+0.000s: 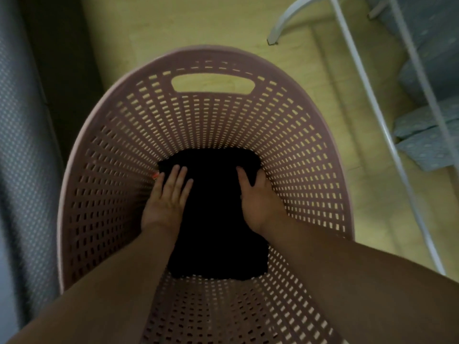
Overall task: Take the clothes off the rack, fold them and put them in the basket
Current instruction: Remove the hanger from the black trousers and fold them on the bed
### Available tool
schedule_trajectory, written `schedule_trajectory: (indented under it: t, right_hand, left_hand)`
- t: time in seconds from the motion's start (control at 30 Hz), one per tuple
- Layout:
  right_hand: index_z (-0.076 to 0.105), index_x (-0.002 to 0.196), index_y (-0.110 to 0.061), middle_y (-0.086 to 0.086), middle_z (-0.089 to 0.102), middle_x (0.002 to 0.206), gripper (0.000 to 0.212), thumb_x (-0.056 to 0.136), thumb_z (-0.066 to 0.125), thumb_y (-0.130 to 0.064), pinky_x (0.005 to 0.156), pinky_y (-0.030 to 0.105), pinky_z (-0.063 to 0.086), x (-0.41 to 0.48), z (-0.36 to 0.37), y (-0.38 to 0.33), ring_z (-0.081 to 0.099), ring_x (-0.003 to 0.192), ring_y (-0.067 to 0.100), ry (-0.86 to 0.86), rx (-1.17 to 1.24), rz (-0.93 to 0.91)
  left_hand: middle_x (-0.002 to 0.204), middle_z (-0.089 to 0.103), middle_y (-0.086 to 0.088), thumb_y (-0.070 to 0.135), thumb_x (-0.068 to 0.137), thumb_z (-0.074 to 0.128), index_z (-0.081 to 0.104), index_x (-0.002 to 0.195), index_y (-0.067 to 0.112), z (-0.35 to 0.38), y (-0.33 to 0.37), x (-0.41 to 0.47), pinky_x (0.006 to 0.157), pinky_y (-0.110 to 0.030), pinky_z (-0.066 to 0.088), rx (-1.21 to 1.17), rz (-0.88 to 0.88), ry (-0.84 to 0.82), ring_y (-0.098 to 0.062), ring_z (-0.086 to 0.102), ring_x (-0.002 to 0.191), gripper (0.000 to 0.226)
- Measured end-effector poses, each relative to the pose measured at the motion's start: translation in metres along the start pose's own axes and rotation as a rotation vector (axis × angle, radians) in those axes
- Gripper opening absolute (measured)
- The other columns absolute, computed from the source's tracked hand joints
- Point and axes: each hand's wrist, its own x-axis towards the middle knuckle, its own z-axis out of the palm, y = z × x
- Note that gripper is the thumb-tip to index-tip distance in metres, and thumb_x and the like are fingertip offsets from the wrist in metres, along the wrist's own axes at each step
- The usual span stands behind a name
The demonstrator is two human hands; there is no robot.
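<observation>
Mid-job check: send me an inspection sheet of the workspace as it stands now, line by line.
Surface: yellowish floor; the pink slotted basket stands on it.
Job's things: folded black garment inside the basket; white rack at right, with blue-grey dotted cloth seen behind its tubes.
Clutter: nothing seen.
Grips: left hand lies flat on the garment with its fingers straight; right hand holds the garment's right edge with its thumb on top.
Cables: nothing seen.
Surroundings: grey dotted fabric surface along the left; light is dim.
</observation>
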Motion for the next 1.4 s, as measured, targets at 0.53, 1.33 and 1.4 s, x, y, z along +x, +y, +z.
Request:
schedule_trajectory:
  t: [0.53,1.33,1.4]
  right_hand:
    - [-0.032,0.151,-0.018,0.022,-0.039,0.155,0.14,0.071,0.066,-0.079,0.114,0.064,-0.019,-0.008,0.028,-0.026,-0.035,0.143,0.044,-0.237,-0.56,-0.106]
    - [0.0,0.16,-0.012,0.03,-0.02,0.16,0.103,0.089,0.057,-0.06,0.117,0.066,-0.003,-0.003,0.024,-0.022,-0.014,0.149,0.045,-0.084,-0.622,-0.213]
    - [-0.007,0.16,-0.016,0.029,-0.03,0.157,0.107,0.087,0.054,-0.067,0.115,0.066,-0.012,0.01,0.029,-0.015,-0.027,0.147,0.043,-0.134,-0.648,-0.173]
  left_hand:
    - [0.154,-0.032,-0.027,0.055,0.098,0.036,-0.025,0.149,0.001,-0.002,0.009,0.007,0.121,-0.049,-0.008,0.048,0.079,0.054,-0.043,-0.025,0.145,0.096]
    - [0.131,0.052,-0.013,0.053,0.082,0.069,0.035,0.138,0.009,0.01,0.021,-0.018,0.09,-0.038,0.049,-0.778,-0.227,-0.248,-0.03,0.056,0.118,0.079]
    - [0.144,0.039,-0.018,0.048,0.081,0.074,0.016,0.147,0.0,0.025,0.032,-0.013,0.102,-0.034,0.042,-1.077,-0.315,-0.297,-0.031,0.047,0.129,0.1]
